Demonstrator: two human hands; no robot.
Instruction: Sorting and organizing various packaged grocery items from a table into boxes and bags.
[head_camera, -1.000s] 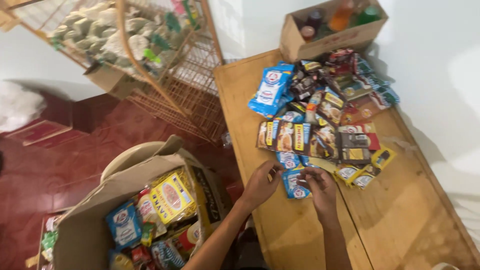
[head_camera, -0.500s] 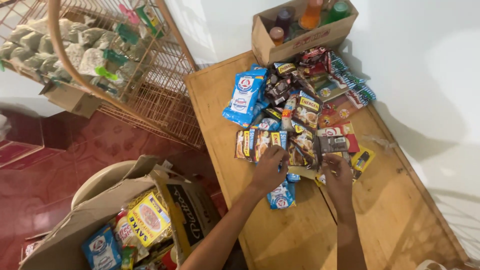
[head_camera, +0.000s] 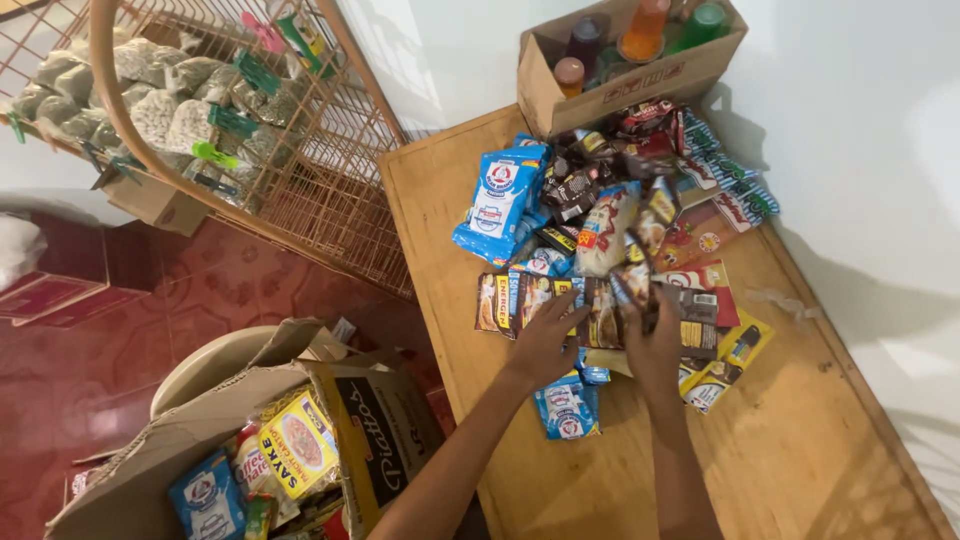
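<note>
My left hand reaches onto a heap of snack and drink sachets on the wooden table. Its fingers close on the edge of a brown sachet strip. Just to its right, my right hand grips a dark sachet strip that is lifted off the heap. A pale packet stands up behind it. Small blue sachets lie flat on the table under my wrists. A large blue-and-white bag lies at the heap's left edge.
A cardboard box holding coloured bottles stands at the table's far end by the white wall. An open carton of packets sits on the red floor at lower left, beside a round cream tub. A wire rack holds bagged goods.
Both hands moved up the table from the blue sachets into the heap. The right hand has taken hold of a dark strip and lifted it. The view shifted closer.
</note>
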